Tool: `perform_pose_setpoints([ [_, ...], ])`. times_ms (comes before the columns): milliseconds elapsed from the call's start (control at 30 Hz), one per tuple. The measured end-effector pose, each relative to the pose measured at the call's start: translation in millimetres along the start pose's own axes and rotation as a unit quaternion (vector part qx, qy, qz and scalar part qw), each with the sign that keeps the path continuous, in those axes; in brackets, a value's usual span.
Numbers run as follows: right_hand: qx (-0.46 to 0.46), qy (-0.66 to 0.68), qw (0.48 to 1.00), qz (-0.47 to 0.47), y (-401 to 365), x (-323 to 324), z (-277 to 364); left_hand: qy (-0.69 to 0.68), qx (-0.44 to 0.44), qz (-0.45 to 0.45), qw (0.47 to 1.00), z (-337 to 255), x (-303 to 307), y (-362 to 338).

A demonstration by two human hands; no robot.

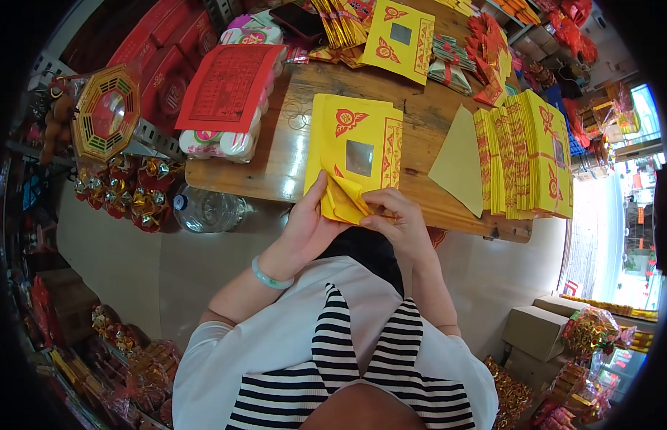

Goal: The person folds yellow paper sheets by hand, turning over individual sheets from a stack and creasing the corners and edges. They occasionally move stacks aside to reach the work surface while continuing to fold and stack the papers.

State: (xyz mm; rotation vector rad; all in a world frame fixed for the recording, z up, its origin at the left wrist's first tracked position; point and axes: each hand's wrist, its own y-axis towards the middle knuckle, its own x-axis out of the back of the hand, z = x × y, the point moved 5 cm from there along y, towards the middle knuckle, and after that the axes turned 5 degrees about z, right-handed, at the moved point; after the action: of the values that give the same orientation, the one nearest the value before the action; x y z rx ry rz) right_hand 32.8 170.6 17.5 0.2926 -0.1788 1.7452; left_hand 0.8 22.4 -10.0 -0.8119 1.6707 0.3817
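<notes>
Looks like a little shop for joss paper and temple stuff. There are yellow paper stacks (523, 154) on the wooden tabletop (427, 115), a bagua mirror (106, 113) hanging left, red boxes (161, 46) far left, cardboard boxes (534, 330) near right, and an open street front on the right.

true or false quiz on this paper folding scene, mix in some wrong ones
1. The left hand and right hand both pinch a yellow sheet at the table edge. True.
2. The bracelet is on the right wrist. False: it is on the left wrist.
3. A red sheet lies beyond the hands. True.
4. The plastic bottle sits on the tabletop. False: it is off the table, below its near edge.
</notes>
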Motion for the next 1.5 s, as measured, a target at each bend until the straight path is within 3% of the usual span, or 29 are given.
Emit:
perform_pose_setpoints([
  [133,-0.014,-0.013,1.0,-0.007,0,1,-2,-0.012,-0.005,-0.016,1.0,-1,0,-1],
  [300,0.006,-0.04,0.999,-0.026,-3,2,-6,0.086,-0.006,-0.056,0.995,2,4,-5],
  [367,-0.004,-0.058,0.997,-0.041,-4,4,-2,0.354,-0.169,-0.111,0.913,-9,12,-8],
  [433,-0.015,-0.076,0.995,-0.058,-5,7,0,0.584,-0.312,-0.153,0.733,-16,6,-15],
  [467,-0.016,-0.075,0.995,-0.059,-6,7,1,0.585,-0.311,-0.153,0.733,-17,5,-15],
  [600,-0.016,-0.061,0.996,-0.055,-5,6,1,0.463,-0.165,-0.155,0.857,-17,11,-14],
  [633,-0.016,-0.061,0.997,-0.054,-5,5,1,0.463,-0.165,-0.155,0.857,-18,12,-13],
  [700,0.04,-0.084,0.995,-0.024,-2,-2,4,0.253,-0.094,-0.093,0.958,-10,19,-5],
  [767,0.096,-0.106,0.99,0.003,-1,-8,7,0.03,-0.014,-0.024,0.999,-1,18,2],
  [1500,0.094,-0.15,0.984,0.016,-6,-9,5,0.022,-0.007,-0.071,0.997,-4,15,3],
])
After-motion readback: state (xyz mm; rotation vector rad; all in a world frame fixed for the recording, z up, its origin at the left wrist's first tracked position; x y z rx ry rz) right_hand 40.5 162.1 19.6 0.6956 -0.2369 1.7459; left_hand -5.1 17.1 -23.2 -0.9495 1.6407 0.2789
